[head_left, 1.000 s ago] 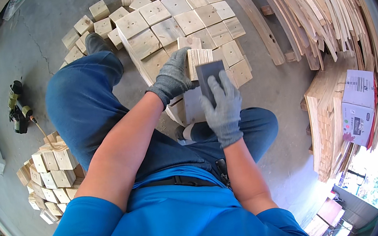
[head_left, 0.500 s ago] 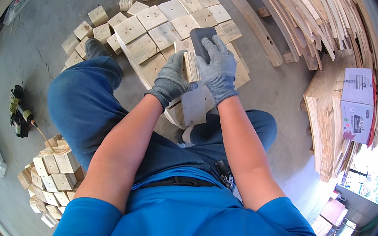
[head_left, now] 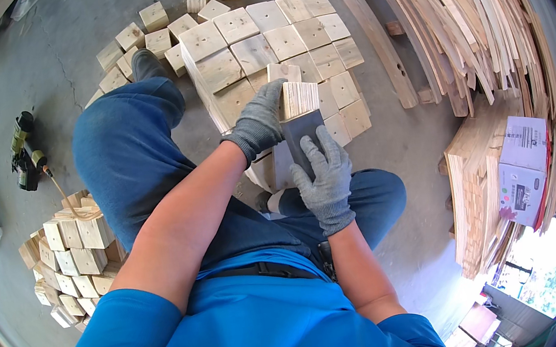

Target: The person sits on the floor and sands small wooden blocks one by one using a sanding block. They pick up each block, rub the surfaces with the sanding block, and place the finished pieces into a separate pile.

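At 1 o'clock from view ctr., L hand has its grip closed on the striped wood blk.; R hand grip holds the dark flat blk. at the former's 6 o'clock end. Rec.: brace firmly, keep faces flat, press. even, L hand clear.

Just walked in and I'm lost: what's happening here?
A person's gloved left hand grips a wooden block with a layered face. The gloved right hand holds a dark gray block at its near edge. Beyond are packed rows of wooden blocks; another pile sits at lower left.
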`<state>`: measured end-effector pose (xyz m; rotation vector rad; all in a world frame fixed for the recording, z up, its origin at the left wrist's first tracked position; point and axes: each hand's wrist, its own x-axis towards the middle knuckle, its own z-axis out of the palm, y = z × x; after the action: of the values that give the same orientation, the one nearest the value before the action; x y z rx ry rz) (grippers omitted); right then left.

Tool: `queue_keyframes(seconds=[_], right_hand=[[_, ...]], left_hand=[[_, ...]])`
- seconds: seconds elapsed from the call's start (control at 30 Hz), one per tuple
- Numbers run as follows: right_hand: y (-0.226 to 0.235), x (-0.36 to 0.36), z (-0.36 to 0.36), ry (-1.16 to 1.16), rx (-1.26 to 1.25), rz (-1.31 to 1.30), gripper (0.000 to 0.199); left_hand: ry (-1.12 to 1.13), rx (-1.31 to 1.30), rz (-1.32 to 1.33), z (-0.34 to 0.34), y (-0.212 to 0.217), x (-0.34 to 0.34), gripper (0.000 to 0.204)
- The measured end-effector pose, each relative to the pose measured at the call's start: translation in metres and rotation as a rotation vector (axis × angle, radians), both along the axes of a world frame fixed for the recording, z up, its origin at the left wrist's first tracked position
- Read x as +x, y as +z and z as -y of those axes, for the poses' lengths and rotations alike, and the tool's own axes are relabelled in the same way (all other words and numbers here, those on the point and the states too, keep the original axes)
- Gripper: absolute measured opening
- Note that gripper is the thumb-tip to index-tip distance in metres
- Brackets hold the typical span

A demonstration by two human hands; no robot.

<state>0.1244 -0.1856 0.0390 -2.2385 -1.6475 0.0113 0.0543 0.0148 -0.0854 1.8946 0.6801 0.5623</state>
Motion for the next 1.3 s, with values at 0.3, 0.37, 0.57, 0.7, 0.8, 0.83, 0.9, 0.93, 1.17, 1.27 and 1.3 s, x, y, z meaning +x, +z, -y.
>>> queue_keyframes(seconds=[0.3,0.37,0.57,0.7,0.8,0.83,0.9,0.93,1.17,1.27,1.3], right_hand=[[-0.007,0.055,-0.133,-0.140,0.006,-0.003,0.060],[-0.004,0.058,-0.139,-0.169,-0.015,-0.006,0.060],[-0.001,0.030,-0.089,-0.108,0.009,0.003,0.060],[0.002,0.007,-0.025,-0.032,0.010,-0.008,0.064],[0.001,-0.001,0.002,-0.029,-0.017,-0.010,0.067],[0.000,0.002,0.001,-0.018,-0.016,-0.023,0.067],[0.004,0.008,-0.008,-0.009,-0.015,-0.042,0.067],[0.002,0.012,-0.017,-0.011,0.018,-0.044,0.063],[-0.007,0.060,-0.119,-0.158,0.014,-0.015,0.057],[-0.005,0.069,-0.137,-0.219,-0.052,-0.005,0.058],[-0.005,0.067,-0.135,-0.217,-0.037,0.001,0.058]], left_hand=[[-0.001,-0.037,-0.100,0.001,0.026,-0.004,0.114],[-0.034,-0.098,-0.130,-0.001,0.034,-0.004,0.116],[0.028,0.053,0.014,0.002,-0.014,0.002,0.101],[0.019,-0.010,-0.053,0.005,0.010,-0.002,0.099],[0.029,-0.002,-0.042,0.004,0.011,-0.003,0.102],[0.033,0.001,-0.037,0.004,0.010,-0.004,0.103],[0.025,-0.009,-0.042,0.003,0.014,-0.002,0.105],[0.020,-0.014,-0.044,0.003,0.016,-0.002,0.106],[-0.013,-0.082,-0.097,0.001,0.023,-0.003,0.113],[0.009,-0.058,-0.078,0.003,0.021,-0.001,0.112],[0.018,-0.047,-0.059,0.004,0.020,-0.001,0.110]])
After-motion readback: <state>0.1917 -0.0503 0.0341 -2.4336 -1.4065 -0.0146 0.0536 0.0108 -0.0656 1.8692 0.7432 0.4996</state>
